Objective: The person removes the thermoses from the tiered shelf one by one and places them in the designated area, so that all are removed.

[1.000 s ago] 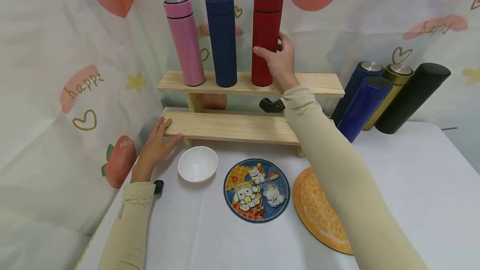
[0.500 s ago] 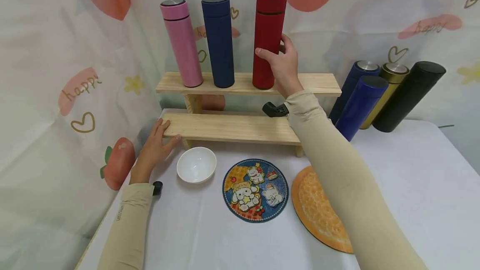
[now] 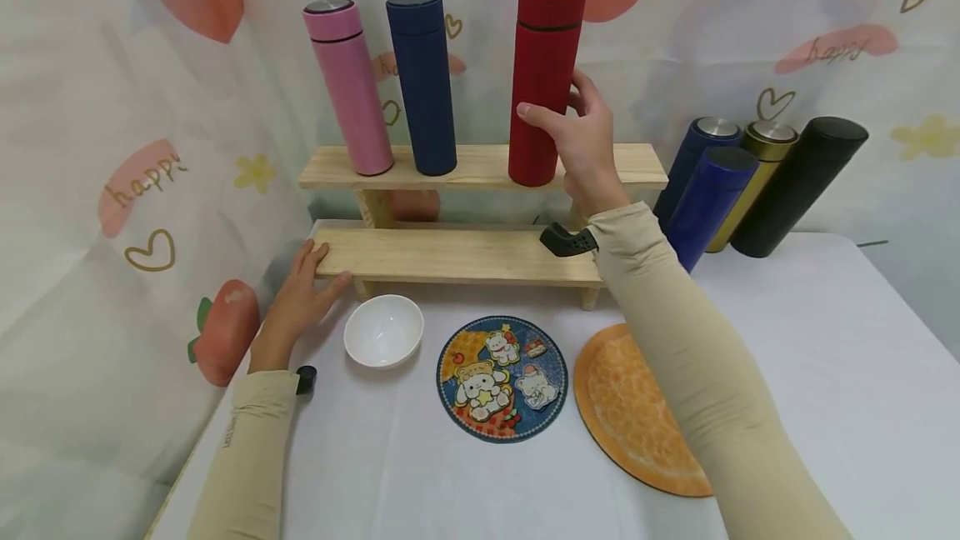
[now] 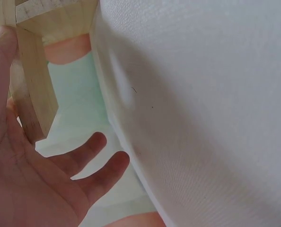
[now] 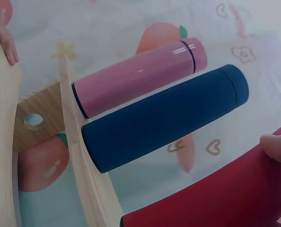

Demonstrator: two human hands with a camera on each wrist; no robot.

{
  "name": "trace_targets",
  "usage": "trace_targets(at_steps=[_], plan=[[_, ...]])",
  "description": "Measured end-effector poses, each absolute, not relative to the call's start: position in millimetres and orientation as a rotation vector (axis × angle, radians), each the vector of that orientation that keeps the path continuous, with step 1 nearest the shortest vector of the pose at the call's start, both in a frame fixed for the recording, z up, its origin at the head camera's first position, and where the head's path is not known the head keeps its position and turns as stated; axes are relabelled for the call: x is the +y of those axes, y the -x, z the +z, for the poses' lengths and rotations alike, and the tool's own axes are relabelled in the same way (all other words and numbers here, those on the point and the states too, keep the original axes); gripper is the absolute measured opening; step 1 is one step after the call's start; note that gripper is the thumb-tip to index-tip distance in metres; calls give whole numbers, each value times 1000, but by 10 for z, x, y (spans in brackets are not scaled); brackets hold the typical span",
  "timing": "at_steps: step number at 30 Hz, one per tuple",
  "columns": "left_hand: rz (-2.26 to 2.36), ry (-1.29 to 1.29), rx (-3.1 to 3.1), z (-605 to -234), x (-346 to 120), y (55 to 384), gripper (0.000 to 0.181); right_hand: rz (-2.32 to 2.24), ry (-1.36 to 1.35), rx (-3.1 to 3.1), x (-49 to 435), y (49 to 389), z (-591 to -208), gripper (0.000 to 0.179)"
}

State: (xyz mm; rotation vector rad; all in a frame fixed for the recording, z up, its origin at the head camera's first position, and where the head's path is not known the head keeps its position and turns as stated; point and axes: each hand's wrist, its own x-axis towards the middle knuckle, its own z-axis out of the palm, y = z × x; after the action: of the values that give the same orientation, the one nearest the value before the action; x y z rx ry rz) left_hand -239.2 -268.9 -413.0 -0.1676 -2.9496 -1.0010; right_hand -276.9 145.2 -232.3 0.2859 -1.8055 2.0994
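My right hand point(image 3: 588, 136) grips a tall red thermos flask point(image 3: 546, 82), thumb on its near side and fingers round its right. The flask stands nearly upright, its base overlapping the front edge of the upper shelf point(image 3: 480, 167). Beside it, a dark blue flask point(image 3: 422, 86) and a pink flask point(image 3: 349, 90) stand on that shelf. At the left end of the lower shelf point(image 3: 457, 255), my left hand point(image 3: 300, 290) holds the corner of the board between thumb and fingers. Two of its fingers point(image 4: 105, 177) extend free below the board in the left wrist view.
On the white table point(image 3: 352, 457) are a white bowl point(image 3: 383, 332), a round cartoon mat point(image 3: 502, 380) and a round orange-brown mat point(image 3: 630, 407) partly under my right sleeve. Several more flasks, including a black one point(image 3: 798, 186), lean at the right. A printed curtain hangs behind.
The red flask has moved right and toward me, widening its gap from the blue one. My left hand stays on the lower shelf. The head view has shifted slightly right.
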Motion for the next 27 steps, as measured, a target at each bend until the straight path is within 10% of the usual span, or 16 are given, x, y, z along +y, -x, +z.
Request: trace_targets(at_steps=[27], plan=[[-974,187,-2946,-4125,-2690,2371,87,2022,-236,-1774,2072,2194,-2619,67]])
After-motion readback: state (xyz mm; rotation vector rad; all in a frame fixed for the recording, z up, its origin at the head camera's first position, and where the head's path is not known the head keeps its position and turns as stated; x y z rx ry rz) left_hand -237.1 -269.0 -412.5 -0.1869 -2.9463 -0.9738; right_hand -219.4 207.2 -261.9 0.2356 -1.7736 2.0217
